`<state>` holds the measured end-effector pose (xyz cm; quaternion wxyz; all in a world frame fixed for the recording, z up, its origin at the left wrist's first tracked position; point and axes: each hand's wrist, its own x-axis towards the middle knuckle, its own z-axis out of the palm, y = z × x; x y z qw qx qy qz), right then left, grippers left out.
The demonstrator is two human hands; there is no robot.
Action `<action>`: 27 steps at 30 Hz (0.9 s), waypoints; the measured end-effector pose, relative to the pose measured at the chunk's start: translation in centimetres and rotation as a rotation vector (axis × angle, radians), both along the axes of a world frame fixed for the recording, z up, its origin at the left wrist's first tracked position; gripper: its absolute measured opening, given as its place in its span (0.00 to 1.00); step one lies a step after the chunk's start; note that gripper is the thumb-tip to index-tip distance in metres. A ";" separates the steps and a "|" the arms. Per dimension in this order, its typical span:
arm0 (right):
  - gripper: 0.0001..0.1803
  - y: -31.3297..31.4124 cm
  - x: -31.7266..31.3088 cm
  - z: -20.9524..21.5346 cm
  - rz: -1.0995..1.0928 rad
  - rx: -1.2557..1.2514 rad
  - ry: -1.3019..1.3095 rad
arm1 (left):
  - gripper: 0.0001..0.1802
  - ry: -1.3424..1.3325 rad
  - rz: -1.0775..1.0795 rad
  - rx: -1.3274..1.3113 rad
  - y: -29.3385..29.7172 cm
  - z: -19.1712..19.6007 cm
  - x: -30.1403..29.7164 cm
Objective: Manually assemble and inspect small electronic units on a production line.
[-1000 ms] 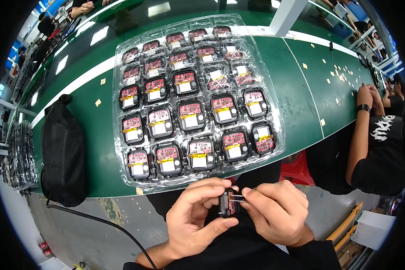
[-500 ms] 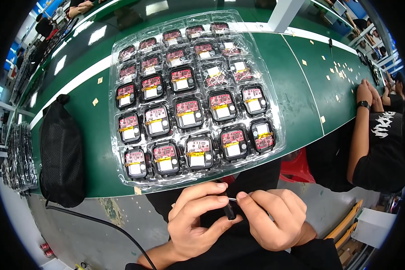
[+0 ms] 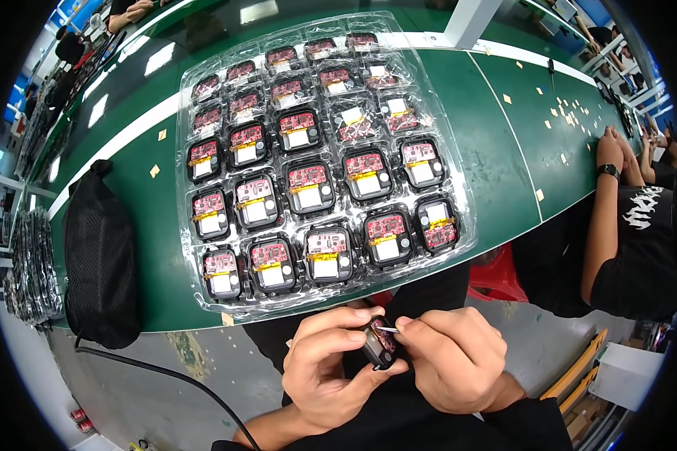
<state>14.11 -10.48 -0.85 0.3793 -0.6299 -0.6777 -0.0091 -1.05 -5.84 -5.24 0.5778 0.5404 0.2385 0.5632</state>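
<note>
Black and small, the module [image 3: 378, 344] sat below the near edge of the bench [image 3: 504, 150], over the person's lap, gripped in the left hand [image 3: 331, 368] between thumb and fingers and tilted so its open face showed. The right hand [image 3: 455, 361] pinched a thin pale strip [image 3: 387, 328] at the module's top. Close to the bench's near edge lay a clear tray [image 3: 459, 188] of similar modules, and a black mesh bag [image 3: 101, 255] lay at the tray's left.

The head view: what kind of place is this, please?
Probably an electronics assembly line. A clear tray of small circuit-board modules lies on a long green workbench, other workers sit alongside, and both hands hold one module.
</note>
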 end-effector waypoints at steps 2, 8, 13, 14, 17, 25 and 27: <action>0.20 0.0 0.3 -0.1 0.011 0.003 0.014 | 0.29 0.019 -0.033 -0.018 -0.4 -0.3 -0.2; 0.19 0.4 0.4 0.9 -0.011 -0.009 -0.015 | 0.30 0.011 -0.059 -0.004 0.3 0.1 -0.3; 0.18 0.2 0.7 0.8 0.017 0.016 -0.076 | 0.28 -0.014 -0.007 -0.022 0.1 0.1 -0.5; 0.18 0.2 0.8 0.6 0.035 0.018 -0.093 | 0.28 0.015 -0.011 0.003 0.1 -0.1 -0.6; 0.18 0.3 0.9 0.5 0.058 0.028 -0.121 | 0.28 0.043 -0.036 0.028 0.3 -0.2 -0.6; 0.16 0.5 0.8 0.6 0.002 -0.025 0.027 | 0.30 -0.030 -0.121 -0.064 -0.1 -0.2 -1.1; 0.16 0.5 0.9 0.7 0.011 -0.031 0.017 | 0.30 -0.106 -0.147 -0.147 -0.1 -0.1 -1.1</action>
